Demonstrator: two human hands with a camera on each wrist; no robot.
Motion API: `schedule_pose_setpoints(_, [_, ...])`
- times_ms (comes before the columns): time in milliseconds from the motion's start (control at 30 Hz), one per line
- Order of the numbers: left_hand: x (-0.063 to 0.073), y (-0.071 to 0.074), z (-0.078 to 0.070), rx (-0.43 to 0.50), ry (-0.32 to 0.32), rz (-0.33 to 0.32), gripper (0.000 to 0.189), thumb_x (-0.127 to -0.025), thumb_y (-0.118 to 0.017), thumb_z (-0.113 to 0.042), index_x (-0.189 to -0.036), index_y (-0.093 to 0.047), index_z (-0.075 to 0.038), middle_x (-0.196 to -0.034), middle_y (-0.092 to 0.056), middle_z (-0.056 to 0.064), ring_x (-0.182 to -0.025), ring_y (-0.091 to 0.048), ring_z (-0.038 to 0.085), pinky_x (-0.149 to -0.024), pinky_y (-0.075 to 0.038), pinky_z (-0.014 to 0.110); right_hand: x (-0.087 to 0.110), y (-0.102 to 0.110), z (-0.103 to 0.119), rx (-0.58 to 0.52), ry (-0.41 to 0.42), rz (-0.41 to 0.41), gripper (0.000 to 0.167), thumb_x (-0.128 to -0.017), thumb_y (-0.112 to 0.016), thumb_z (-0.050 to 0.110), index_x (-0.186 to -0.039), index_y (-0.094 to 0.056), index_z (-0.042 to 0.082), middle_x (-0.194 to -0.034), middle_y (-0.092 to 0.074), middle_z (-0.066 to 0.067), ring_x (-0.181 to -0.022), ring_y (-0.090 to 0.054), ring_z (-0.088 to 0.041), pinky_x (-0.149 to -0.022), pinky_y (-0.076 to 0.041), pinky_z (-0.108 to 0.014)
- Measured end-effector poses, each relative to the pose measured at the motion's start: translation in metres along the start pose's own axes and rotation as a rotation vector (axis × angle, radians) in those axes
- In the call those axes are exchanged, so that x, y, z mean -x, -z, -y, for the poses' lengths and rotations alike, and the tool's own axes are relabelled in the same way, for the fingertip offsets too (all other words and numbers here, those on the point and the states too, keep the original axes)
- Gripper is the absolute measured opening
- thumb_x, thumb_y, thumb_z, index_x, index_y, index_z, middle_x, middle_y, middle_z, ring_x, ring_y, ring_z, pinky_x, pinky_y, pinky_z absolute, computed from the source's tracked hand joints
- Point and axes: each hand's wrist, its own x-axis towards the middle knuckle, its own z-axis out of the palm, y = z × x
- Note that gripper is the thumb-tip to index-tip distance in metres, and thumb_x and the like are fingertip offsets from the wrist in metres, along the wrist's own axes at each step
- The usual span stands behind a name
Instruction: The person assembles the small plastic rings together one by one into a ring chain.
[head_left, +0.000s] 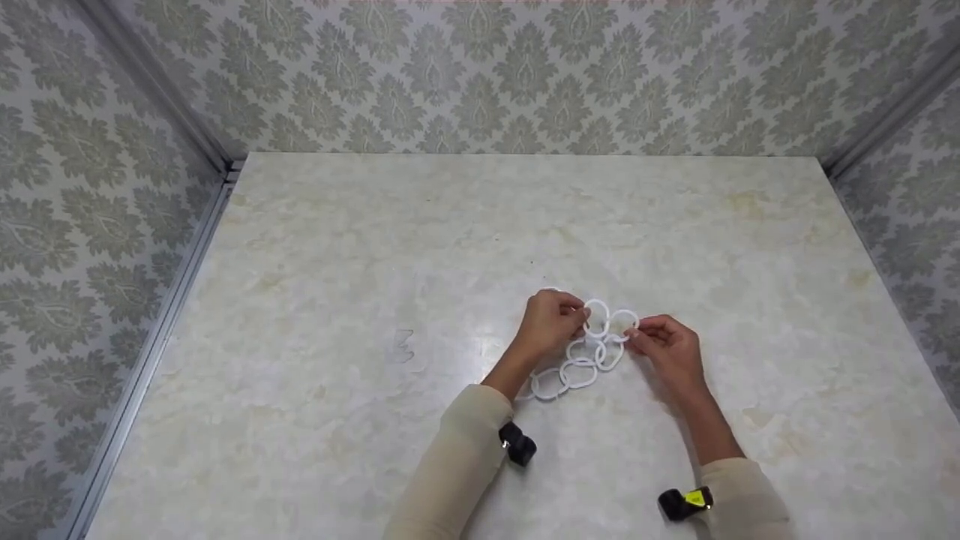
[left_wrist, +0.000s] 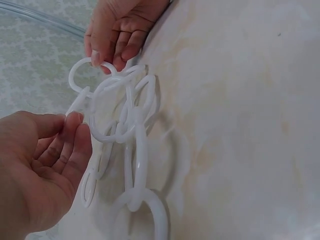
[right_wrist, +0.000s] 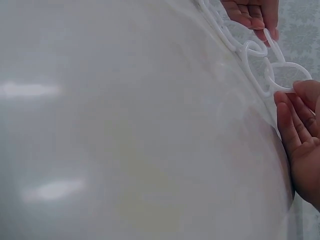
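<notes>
Several white plastic rings are linked into a chain (left_wrist: 141,160), partly raised between the two hands and trailing over the table toward the left forearm. The left hand (head_left: 551,324) pinches one ring (head_left: 597,301) between thumb and fingertips. Close by on the right, the right hand (head_left: 671,352) pinches a neighbouring ring (head_left: 624,312) at its lower right side. In the right wrist view, the right thumb and fingers (right_wrist: 286,112) grip the rim of that ring. Other links hang looped below the held pair. Part of the chain is hidden behind the left hand and wrist.
A pale marbled table (head_left: 337,225) spreads beneath the hands, with patterned walls (head_left: 480,82) behind and at both sides. A thin wavy mark (head_left: 405,345) shows left of the hands. Black wrist cameras (head_left: 517,444) sit at both sleeves.
</notes>
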Motion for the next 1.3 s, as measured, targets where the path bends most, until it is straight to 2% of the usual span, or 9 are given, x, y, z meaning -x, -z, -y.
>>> schedule_pose_setpoints(400, [-0.0007,-0.0033,-0.0067,-0.061,-0.039,0.023,0.018,-0.096,-0.064,-0.004,-0.106,-0.074,0.007,-0.081,-0.075,0.018,-0.058,-0.059,0.003,-0.057,-0.049,0.016,-0.0003,0.0003,-0.0030,0.026,0.047,0.045,0.026,-0.091,-0.071,-0.003,-0.108,-0.060,-0.020,-0.083,-0.074,0.008,-0.082,-0.071,-0.003,-0.074,-0.059,-0.019])
schedule_pose_setpoints(667, [-0.0018,-0.0038,-0.0056,-0.197,-0.121,0.005,0.017,-0.096,-0.064,-0.005,-0.107,-0.074,0.004,-0.084,-0.075,0.017,-0.060,-0.055,0.002,-0.056,-0.043,0.012,0.0001,-0.0001,-0.0021,0.024,0.018,0.027,0.020,-0.091,-0.070,-0.003,-0.106,-0.061,-0.014,-0.082,-0.074,0.009,-0.080,-0.071,-0.003,-0.073,-0.059,-0.019])
schedule_pose_setpoints(967, [-0.0017,-0.0038,-0.0071,-0.154,-0.137,0.021,0.018,-0.096,-0.062,-0.001,-0.110,-0.072,0.005,-0.091,-0.076,0.018,-0.067,-0.057,0.003,-0.059,-0.045,0.012,0.0012,0.0000,-0.0005,0.063,-0.020,0.019,0.025,-0.092,-0.070,0.001,-0.110,-0.060,-0.014,-0.081,-0.073,0.011,-0.079,-0.070,-0.002,-0.072,-0.058,-0.018])
schedule_pose_setpoints(1167, [-0.0020,-0.0044,-0.0078,-0.152,-0.180,0.029,0.020,-0.096,-0.061,-0.002,-0.111,-0.073,0.003,-0.093,-0.076,0.017,-0.072,-0.058,0.004,-0.061,-0.045,0.012,0.0015,-0.0003,0.0016,0.096,-0.012,0.056,0.028,-0.093,-0.069,0.001,-0.114,-0.061,-0.016,-0.085,-0.073,0.012,-0.082,-0.070,-0.001,-0.075,-0.058,-0.018])
schedule_pose_setpoints(1300, [-0.0020,-0.0039,-0.0071,-0.176,-0.179,0.049,0.021,-0.099,-0.060,-0.005,-0.114,-0.073,0.000,-0.094,-0.075,0.014,-0.073,-0.058,0.005,-0.064,-0.045,0.014,0.0006,0.0014,0.0046,0.146,-0.012,0.083,0.030,-0.095,-0.069,0.006,-0.117,-0.064,-0.014,-0.087,-0.073,0.012,-0.083,-0.071,-0.001,-0.076,-0.058,-0.017])
